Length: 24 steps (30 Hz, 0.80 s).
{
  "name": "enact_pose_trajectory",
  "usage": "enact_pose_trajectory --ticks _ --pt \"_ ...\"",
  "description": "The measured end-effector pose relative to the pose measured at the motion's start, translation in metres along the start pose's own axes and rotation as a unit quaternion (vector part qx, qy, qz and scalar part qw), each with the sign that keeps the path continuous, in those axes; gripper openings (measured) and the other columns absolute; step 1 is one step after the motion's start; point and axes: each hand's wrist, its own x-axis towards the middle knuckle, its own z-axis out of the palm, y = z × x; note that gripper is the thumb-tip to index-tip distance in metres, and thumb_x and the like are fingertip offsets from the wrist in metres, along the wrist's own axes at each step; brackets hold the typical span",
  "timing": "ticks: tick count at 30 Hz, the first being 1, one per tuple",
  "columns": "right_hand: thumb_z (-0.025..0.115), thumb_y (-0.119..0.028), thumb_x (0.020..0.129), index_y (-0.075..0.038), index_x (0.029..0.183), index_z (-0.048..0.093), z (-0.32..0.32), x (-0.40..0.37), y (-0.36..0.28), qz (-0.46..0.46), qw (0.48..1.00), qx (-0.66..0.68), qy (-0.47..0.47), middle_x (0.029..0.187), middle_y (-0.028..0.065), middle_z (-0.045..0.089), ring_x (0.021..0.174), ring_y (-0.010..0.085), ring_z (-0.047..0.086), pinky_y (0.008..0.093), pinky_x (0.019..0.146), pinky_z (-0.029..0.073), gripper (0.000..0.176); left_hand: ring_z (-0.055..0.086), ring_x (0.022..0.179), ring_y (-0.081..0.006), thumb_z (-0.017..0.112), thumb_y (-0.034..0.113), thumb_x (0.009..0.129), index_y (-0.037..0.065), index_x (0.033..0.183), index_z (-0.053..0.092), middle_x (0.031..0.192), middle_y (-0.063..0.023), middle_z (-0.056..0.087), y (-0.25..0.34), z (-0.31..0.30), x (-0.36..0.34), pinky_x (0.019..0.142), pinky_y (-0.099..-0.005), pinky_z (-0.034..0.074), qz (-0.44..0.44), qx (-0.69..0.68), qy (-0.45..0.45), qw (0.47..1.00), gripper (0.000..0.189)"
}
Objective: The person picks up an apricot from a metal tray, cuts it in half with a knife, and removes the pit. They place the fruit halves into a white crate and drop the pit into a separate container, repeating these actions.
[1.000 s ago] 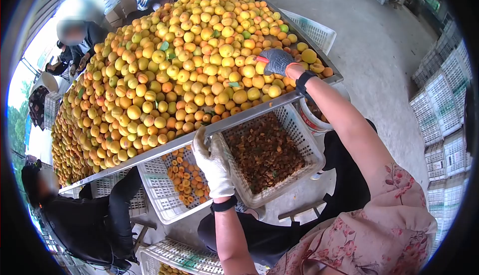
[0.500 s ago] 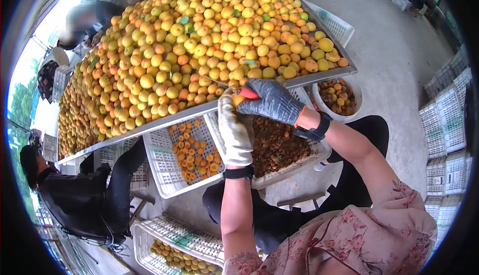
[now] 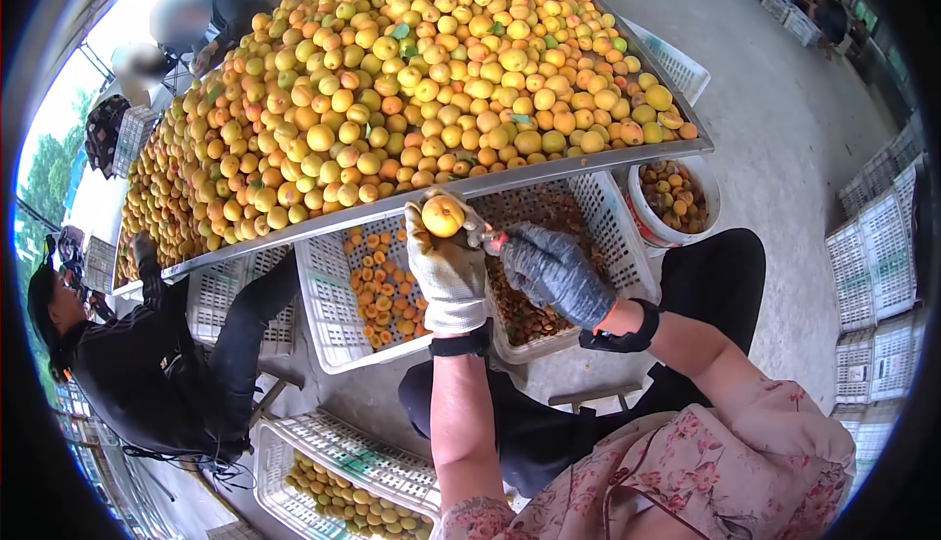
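My left hand, in a white glove, holds a whole yellow-orange apricot just off the table's front edge. Close on its right, my right hand in a grey knit glove is closed around a small tool with a red handle, whose tip is near my left fingertips. Beneath my hands is a white crate of brown pits. Left of it, another white crate holds halved apricots. Above, a heap of whole apricots covers the metal-edged table.
A white bucket of apricots stands right of the crates. A co-worker in black sits at the left, and others are behind the table. One more crate of apricots lies below. Stacked crates line the right side.
My hands have moved apart and a little lower. The apricot now shows upright in my left hand, and the tool has shifted right and down. The co-worker's hand now reaches the table's left end.
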Motion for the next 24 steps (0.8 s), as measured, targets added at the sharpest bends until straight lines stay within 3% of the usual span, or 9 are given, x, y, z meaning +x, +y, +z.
enact_pose_trajectory --ticks 1,3,7,12,18,20,24 --pt "0.060 -0.016 0.091 0.001 0.108 0.062 0.004 0.000 0.003 -0.024 1.000 -0.017 0.003 0.082 0.0014 0.063 0.070 0.0067 0.054 0.0243 0.062 0.046 0.023 0.058 0.077 -0.0171 0.048 0.044 0.094 0.007 0.108 0.056 0.094 -0.0071 0.062 -0.001 -0.004 0.000 0.065 -0.0274 0.047 -0.001 0.000 -0.002 1.000 0.041" --pt "0.060 -0.016 0.091 0.001 0.107 0.062 0.009 0.000 0.006 -0.022 1.000 -0.014 0.016 0.080 0.0037 0.063 0.069 0.0081 0.054 0.0256 0.062 0.046 0.023 0.060 0.084 -0.0189 0.050 0.043 0.094 0.007 0.111 0.056 0.099 -0.0087 0.063 -0.002 -0.005 0.000 0.071 -0.0288 0.049 0.008 -0.026 0.102 0.994 0.040" --pt "0.059 -0.015 0.091 0.000 0.105 0.063 0.011 -0.002 0.011 -0.024 0.997 -0.075 0.017 0.079 0.0078 0.064 0.067 0.0121 0.056 0.0287 0.064 0.047 0.021 0.059 0.078 -0.0197 0.044 0.039 0.097 0.004 0.108 0.056 0.096 -0.0110 0.061 0.001 0.008 -0.003 0.065 -0.0287 0.049 0.021 -0.022 0.102 0.994 0.038" --pt "0.058 -0.017 0.092 0.000 0.104 0.063 0.008 0.002 0.022 -0.067 0.994 -0.083 0.018 0.079 0.0090 0.065 0.067 0.0146 0.057 0.0298 0.065 0.048 0.021 0.060 0.081 -0.0193 0.043 0.039 0.098 0.004 0.111 0.054 0.100 -0.0105 0.062 0.000 0.004 -0.003 0.068 -0.0299 0.050 0.017 -0.008 0.091 0.996 0.040" --pt "0.058 -0.019 0.092 -0.001 0.100 0.064 0.003 0.006 0.006 -0.011 0.998 -0.064 0.008 0.072 0.0031 0.061 0.063 0.0086 0.051 0.0269 0.057 0.044 0.021 0.060 0.079 -0.0188 0.044 0.039 0.097 0.002 0.111 0.052 0.097 -0.0102 0.062 -0.009 0.004 -0.002 0.070 -0.0291 0.050 0.024 0.024 0.110 0.993 0.040" --pt "0.058 -0.020 0.092 -0.004 0.097 0.065 0.002 0.008 0.002 0.098 0.995 -0.018 -0.011 0.068 -0.0023 0.056 0.059 0.0044 0.044 0.0231 0.051 0.037 0.018 0.060 0.079 -0.0188 0.044 0.039 0.098 0.002 0.111 0.052 0.096 -0.0101 0.062 -0.012 0.003 -0.002 0.070 -0.0287 0.050 0.027 0.033 0.132 0.990 0.040" --pt "0.058 -0.021 0.093 -0.006 0.093 0.066 0.006 0.015 0.021 0.052 0.997 0.064 0.014 0.067 -0.0057 0.054 0.057 0.0019 0.042 0.0197 0.048 0.033 0.017 0.059 0.083 -0.0171 0.044 0.039 0.098 0.003 0.110 0.053 0.097 -0.0083 0.061 -0.017 0.004 -0.001 0.072 -0.0295 0.049 0.028 0.061 0.156 0.986 0.039"
